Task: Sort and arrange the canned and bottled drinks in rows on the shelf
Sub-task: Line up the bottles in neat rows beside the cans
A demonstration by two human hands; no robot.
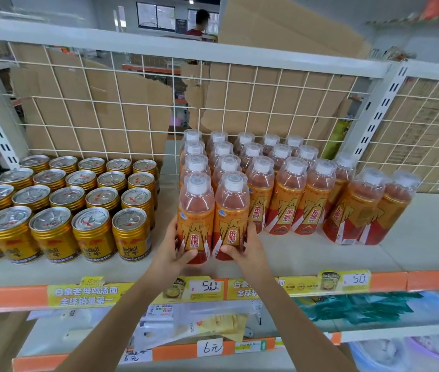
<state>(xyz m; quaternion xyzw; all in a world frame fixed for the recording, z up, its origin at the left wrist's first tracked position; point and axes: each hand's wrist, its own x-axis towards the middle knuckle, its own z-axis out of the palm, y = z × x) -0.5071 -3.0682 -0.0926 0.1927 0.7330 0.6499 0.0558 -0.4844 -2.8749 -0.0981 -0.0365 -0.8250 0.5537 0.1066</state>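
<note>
**Cans left, bottles right on one pale shelf**

The shelf (306, 253) is a pale board with an orange front strip (9, 296) that bears yellow price labels (137, 291). On its left part, gold cans (79, 200) stand upright in close rows, silver tops up. A bare gap separates them from the orange-labelled bottles (288, 194), white-capped and set in columns running back toward the wire grid (121, 103). The front left bottle (195, 218) and front right bottle (231, 218) stand side by side near the front edge. A loose pair (368, 208) stands at the right end.
</note>
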